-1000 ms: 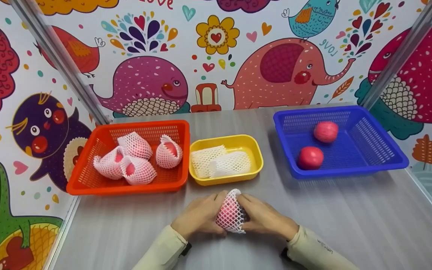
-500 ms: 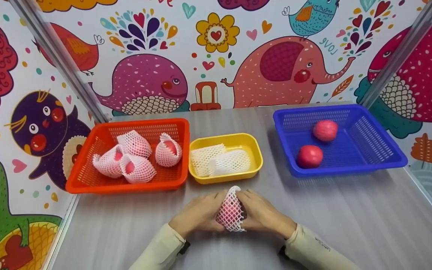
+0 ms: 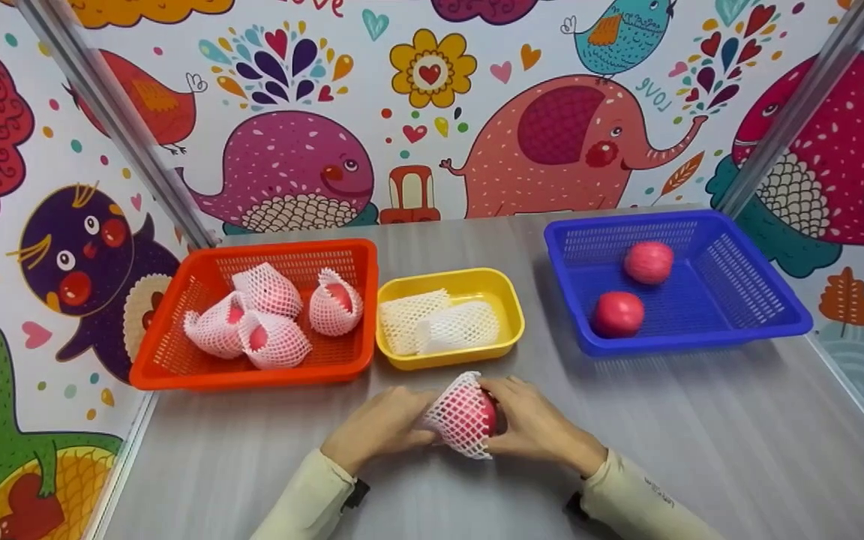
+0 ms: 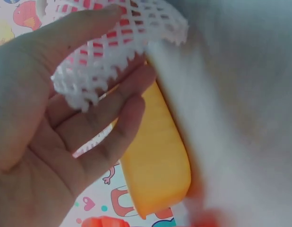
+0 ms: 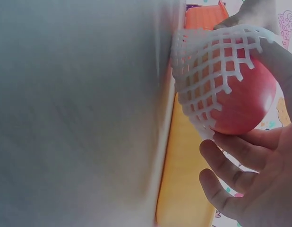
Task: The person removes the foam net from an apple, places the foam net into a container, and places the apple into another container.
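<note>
Between the two hands, over the near middle of the table, is a red apple (image 5: pixel 252 99) partly covered by a white foam fruit net (image 3: pixel 458 418). My right hand (image 3: pixel 541 426) grips the apple's bare right side with thumb and fingers. On the other side, my left hand (image 3: pixel 381 426) pinches the net, its thumb lying over the mesh in the left wrist view. The net's open, jagged edge (image 5: pixel 226 90) crosses the apple, leaving red skin showing beside the right hand. The left hand's lower fingers (image 4: pixel 129 120) extend below the net.
A yellow tray (image 3: pixel 511 300) with folded foam nets (image 3: pixel 458 328) stands just behind the hands. At left, a red basket (image 3: pixel 154 352) contains several netted apples (image 3: pixel 274 341). The blue basket (image 3: pixel 747 300) at right has two bare apples (image 3: pixel 618 313). Printed wall panels (image 3: pixel 432 142) enclose the table.
The hands have spread slightly apart and the netted apple has turned. More bare red skin shows on its right side, and the left hand's hold has shifted left along the net.
</note>
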Action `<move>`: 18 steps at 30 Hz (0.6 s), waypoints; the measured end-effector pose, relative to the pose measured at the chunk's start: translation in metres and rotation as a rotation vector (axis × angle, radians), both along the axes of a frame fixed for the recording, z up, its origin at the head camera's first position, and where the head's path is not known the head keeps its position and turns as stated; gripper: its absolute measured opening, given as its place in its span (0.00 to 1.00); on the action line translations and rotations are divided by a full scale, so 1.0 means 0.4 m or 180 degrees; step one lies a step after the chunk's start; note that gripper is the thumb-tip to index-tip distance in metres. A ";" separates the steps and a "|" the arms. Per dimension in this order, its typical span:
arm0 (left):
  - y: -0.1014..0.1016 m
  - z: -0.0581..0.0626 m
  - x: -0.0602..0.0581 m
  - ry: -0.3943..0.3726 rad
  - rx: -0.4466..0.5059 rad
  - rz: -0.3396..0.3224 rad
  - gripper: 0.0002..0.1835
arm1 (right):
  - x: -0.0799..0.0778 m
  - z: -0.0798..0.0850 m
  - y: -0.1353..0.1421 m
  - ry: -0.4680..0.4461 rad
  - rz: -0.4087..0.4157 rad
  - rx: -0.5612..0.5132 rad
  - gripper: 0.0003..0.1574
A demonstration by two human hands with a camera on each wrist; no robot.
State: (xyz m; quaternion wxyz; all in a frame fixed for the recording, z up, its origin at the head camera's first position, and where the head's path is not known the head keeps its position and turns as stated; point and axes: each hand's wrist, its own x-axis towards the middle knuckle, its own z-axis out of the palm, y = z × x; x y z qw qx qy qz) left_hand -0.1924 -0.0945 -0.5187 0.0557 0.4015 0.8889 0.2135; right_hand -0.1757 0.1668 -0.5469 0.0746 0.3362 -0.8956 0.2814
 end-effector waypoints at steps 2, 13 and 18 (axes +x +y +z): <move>-0.003 0.003 -0.001 -0.0049 0.0041 0.0003 0.08 | 0.002 0.004 0.003 -0.0056 -0.0017 -0.0003 0.50; -0.019 0.008 -0.006 -0.0053 -0.0042 0.0052 0.07 | 0.009 0.023 0.033 -0.0330 -0.0207 0.0019 0.54; -0.030 0.016 -0.011 -0.0104 -0.0074 0.0114 0.06 | 0.008 0.026 0.051 -0.0335 -0.0268 -0.0022 0.56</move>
